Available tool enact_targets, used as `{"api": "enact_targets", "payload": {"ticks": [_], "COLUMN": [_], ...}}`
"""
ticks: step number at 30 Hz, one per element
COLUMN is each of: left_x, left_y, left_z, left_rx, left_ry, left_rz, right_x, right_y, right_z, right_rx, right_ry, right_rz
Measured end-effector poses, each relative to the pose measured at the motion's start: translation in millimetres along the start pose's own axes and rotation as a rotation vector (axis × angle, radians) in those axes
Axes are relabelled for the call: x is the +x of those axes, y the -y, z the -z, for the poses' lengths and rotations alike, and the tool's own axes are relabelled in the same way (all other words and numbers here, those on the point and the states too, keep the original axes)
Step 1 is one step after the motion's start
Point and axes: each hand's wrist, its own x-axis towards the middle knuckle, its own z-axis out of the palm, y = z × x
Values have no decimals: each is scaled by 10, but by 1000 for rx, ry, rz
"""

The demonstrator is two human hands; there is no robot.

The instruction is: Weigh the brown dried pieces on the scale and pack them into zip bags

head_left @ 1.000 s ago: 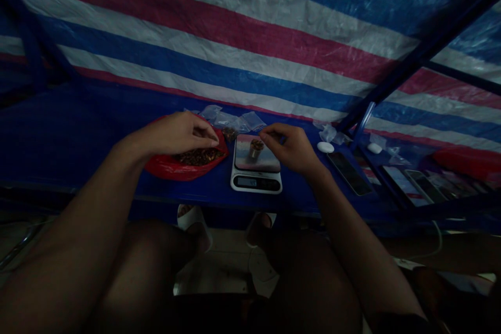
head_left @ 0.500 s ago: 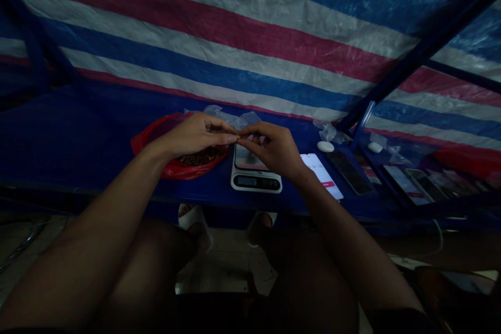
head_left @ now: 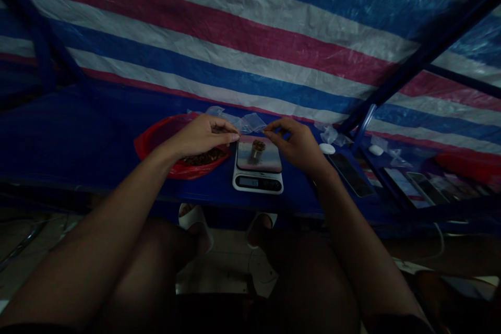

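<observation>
My left hand [head_left: 205, 135], its thumb and fingertips pinched together, hangs over the left back edge of a white digital scale [head_left: 256, 182]. What it pinches, if anything, is too small to make out. Over the scale's right back edge is my right hand [head_left: 295, 143], also in a pinch on something too tiny to name. On the scale's shiny plate, between the two hands, stands a small cup [head_left: 257, 154] heaped with brown pieces. A red plastic bag [head_left: 193, 171] lies open beneath my left forearm and wrist, with many brown pieces [head_left: 205, 157] inside.
Clear plastic bags [head_left: 252, 121] lie behind the scale. To the right are a white oval object [head_left: 327, 148], a dark phone [head_left: 350, 175] and a blue metal post [head_left: 364, 125]. A striped tarp [head_left: 235, 36] hangs behind the blue table [head_left: 105, 151].
My hands have parted from their fingertip contact. The right hand moved right, uncovering the scale's plate and the cup, and now covers the lit phone.
</observation>
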Motion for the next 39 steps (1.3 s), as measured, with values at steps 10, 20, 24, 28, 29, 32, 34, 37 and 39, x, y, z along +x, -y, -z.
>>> {"api": "enact_targets", "payload": {"ticks": [10, 20, 24, 28, 29, 32, 34, 37, 39], "left_x": [14, -1, -7, 6, 15, 52, 75, 87, 79], "left_y": [68, 54, 18, -47, -61, -82, -83, -77, -69], "left_z": [-31, -49, -66, -144, -174, -264, -310, -337, -325], "left_rx": [82, 145, 147, 49, 12, -81, -129, -166, -141], "left_ry": [59, 81, 81, 46, 34, -5, -31, -54, -62], "left_rz": [-23, -19, -28, -55, -63, -88, -104, -112, -105], "right_x": [-58, -64, -64, -57, -54, -45, -39, -32, -31], "right_y": [13, -9, -1, 41, 57, 106, 131, 141, 124], "right_z": [72, 45, 61, 25, 2, -85, -139, -175, -158], "right_rx": [-88, -83, -94, -33, 1, 111, 167, 210, 214], "right_ry": [180, 199, 165, 95, 84, 77, 61, 33, 26], "right_rz": [-4, -37, -28, 13, 20, 17, 5, -14, -28]}}
